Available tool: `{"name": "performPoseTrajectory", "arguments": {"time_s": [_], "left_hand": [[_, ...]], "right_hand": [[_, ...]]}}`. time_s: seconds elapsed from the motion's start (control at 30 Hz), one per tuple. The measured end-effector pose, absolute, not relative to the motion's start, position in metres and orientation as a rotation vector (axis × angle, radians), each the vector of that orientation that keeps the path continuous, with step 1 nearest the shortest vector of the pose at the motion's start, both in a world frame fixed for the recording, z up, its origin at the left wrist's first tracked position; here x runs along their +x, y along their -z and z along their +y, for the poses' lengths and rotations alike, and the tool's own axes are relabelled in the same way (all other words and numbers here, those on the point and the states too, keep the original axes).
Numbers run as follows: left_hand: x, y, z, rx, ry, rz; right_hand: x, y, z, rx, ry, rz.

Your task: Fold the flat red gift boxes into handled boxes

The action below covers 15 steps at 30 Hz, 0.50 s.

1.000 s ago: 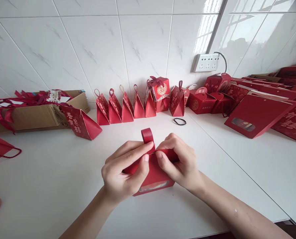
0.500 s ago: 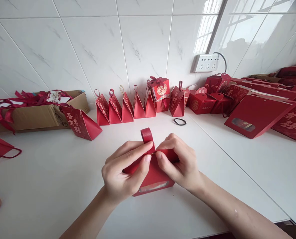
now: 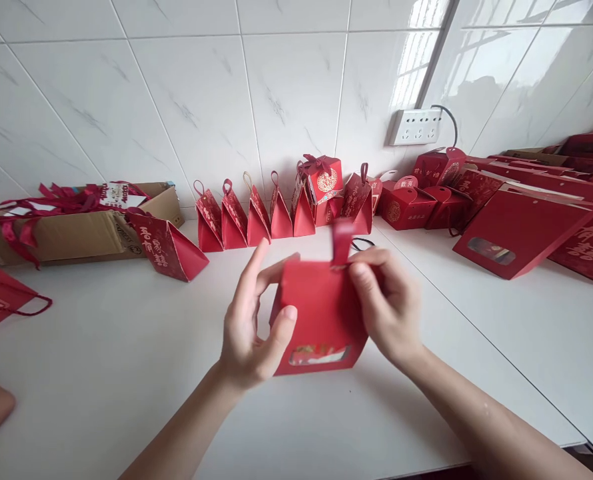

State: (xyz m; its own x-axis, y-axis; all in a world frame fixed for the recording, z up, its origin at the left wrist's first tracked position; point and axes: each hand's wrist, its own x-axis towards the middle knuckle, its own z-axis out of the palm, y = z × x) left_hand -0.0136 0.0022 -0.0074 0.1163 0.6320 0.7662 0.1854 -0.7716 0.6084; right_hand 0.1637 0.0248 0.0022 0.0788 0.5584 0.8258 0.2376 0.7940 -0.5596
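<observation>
A red paper gift box (image 3: pixel 321 307) with a clear window (image 3: pixel 319 355) low on its near face stands in front of me. Its dark red ribbon loop (image 3: pixel 343 241) sticks up from the top edge, blurred by motion. My right hand (image 3: pixel 391 310) pinches the top right of the box beside the loop, the thumb on the near side. Fingers spread, my left hand (image 3: pixel 254 320) is at the left side of the box; its thumb overlaps the near face, and whether it touches is hard to tell.
Small tent-shaped red boxes (image 3: pixel 281 213) line the tiled wall. At left lie a cardboard box (image 3: pixel 66 237) of ribbons and another red box (image 3: pixel 169 247). A black band (image 3: pixel 362 244) lies behind my right hand. Larger red boxes (image 3: pixel 506 227) crowd the right, below a power socket (image 3: pixel 416 127).
My left hand has let go of the top edge and spread its fingers at the box's left. The box and loop have shifted up and right with my right hand.
</observation>
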Motion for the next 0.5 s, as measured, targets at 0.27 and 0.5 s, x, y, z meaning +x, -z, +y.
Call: {"name": "performPoseTrajectory", "arguments": {"time_s": [0.27,0.5], "left_hand": [[-0.005,0.020,0.006,1.896,-1.469,0.982],[-0.006,0.019,0.010,1.994,-1.659,0.902]], "right_hand": [[0.187,0.003,0.060,-0.659,-0.612,-0.812],[0.181,-0.006,0.058,-0.597,-0.910,-0.591]]}}
